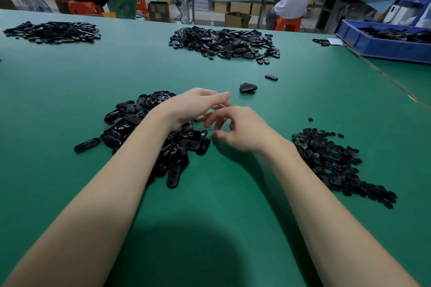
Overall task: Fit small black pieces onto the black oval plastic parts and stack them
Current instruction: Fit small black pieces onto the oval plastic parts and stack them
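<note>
A pile of black oval plastic parts (140, 133) lies on the green table under my left forearm. A heap of small black pieces (335, 163) spreads to the right of my right wrist. My left hand (196, 105) hovers over the pile's right edge, fingers loosely bent, nothing seen in it. My right hand (240, 128) is just beside it, fingers curled loosely near the left fingertips; no piece is visible between them. A short stack of fitted oval parts (248, 88) stands beyond both hands, with one single oval part (271, 77) farther back.
A larger heap of black parts (224, 41) lies mid-table at the back, another heap (52, 31) at the far left. A blue bin (382, 45) with black parts stands at the right edge. Two seated people work at the blue table behind.
</note>
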Tool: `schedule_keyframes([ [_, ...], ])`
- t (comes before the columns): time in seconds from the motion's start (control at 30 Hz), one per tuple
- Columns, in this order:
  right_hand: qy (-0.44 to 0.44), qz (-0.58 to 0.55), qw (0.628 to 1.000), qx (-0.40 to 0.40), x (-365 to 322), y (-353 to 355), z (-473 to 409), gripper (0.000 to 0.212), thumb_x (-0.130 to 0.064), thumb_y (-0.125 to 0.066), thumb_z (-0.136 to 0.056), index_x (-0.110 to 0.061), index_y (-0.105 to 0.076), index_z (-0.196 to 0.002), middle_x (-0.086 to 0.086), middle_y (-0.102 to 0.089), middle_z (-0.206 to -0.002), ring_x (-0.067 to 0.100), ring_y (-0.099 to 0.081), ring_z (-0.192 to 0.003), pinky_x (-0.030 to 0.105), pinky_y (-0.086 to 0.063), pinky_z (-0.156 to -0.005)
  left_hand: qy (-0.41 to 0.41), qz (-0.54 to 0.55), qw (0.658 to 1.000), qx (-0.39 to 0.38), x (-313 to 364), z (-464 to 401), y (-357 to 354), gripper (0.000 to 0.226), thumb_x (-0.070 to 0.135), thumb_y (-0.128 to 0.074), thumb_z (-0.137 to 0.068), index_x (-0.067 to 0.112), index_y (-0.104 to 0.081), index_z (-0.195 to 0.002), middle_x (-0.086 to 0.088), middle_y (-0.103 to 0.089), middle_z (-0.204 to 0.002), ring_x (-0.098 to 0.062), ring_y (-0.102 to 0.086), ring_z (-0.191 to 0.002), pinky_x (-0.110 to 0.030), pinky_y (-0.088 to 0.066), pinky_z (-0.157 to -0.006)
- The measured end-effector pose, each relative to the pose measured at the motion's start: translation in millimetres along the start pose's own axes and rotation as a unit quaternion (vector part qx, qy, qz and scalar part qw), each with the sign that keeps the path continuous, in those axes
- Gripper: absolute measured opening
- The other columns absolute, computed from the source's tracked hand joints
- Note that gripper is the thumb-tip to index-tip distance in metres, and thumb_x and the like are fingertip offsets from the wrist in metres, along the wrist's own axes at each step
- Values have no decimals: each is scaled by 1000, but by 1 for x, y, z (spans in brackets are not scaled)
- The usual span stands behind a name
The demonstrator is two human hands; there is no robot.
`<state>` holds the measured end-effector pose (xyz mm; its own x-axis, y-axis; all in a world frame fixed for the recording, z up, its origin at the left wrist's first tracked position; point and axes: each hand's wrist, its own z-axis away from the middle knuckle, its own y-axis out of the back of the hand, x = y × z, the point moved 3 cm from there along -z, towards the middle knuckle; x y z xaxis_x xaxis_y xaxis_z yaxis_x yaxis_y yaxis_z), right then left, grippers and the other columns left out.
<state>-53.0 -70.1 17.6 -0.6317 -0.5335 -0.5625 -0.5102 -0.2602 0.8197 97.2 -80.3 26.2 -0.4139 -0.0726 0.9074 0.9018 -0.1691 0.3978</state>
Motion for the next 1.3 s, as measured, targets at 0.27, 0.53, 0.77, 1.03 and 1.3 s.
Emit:
schedule_keyframes([
  [0.27, 5, -10, 1000, 6, 3, -9, -2, 11, -28, -76, -89, -37, -74, -84, -26, -67, -83, -18, -49, -61, 24, -45, -70, 21, 12, 1000, -10, -3, 3, 0, 35, 52, -54, -99, 24, -75, -102, 0, -73, -109, -10, -65, -73, -23, -51, -80],
  [0.53, -61, -113, 992, -18, 20, 18, 3, 5, -34, -75, -92, -33, -78, -88, -1, -75, -85, 1, -56, -61, 22, -42, -67, 35, 26, 999, -23, 1, 6, -2, 39, 51, -48, -102, 21, -72, -108, -1, -77, -106, -14, -72, -88, -34, -53, -87],
  [0.77, -114, -167, 979, 22, 45, 47, 15, 17, -40, -79, -87, -27, -69, -93, -10, -72, -71, 6, -48, -52, 17, -42, -55, 61, 91, 991, -71, 2, 6, -18, 41, 49, -47, -104, 16, -70, -115, -7, -76, -110, -18, -74, -96, -32, -61, -82],
  [1.03, -155, -133, 979, 24, 63, 59, 24, 19, -39, -77, -89, -23, -67, -92, -12, -72, -72, 5, -48, -50, 23, -38, -57, 79, 258, 954, -128, 0, 2, -40, 42, 37, -55, -102, -1, -68, -115, -22, -73, -112, -34, -72, -105, -25, -59, -83],
  [1.3, -222, -4, 973, -57, 76, 83, 39, 16, -40, -70, -93, -24, -74, -91, -17, -77, -83, 2, -60, -54, 28, -45, -68, 93, 246, 958, -114, -3, 3, -46, 38, 33, -59, -101, -2, -68, -112, -20, -72, -112, -33, -74, -101, -27, -60, -83],
])
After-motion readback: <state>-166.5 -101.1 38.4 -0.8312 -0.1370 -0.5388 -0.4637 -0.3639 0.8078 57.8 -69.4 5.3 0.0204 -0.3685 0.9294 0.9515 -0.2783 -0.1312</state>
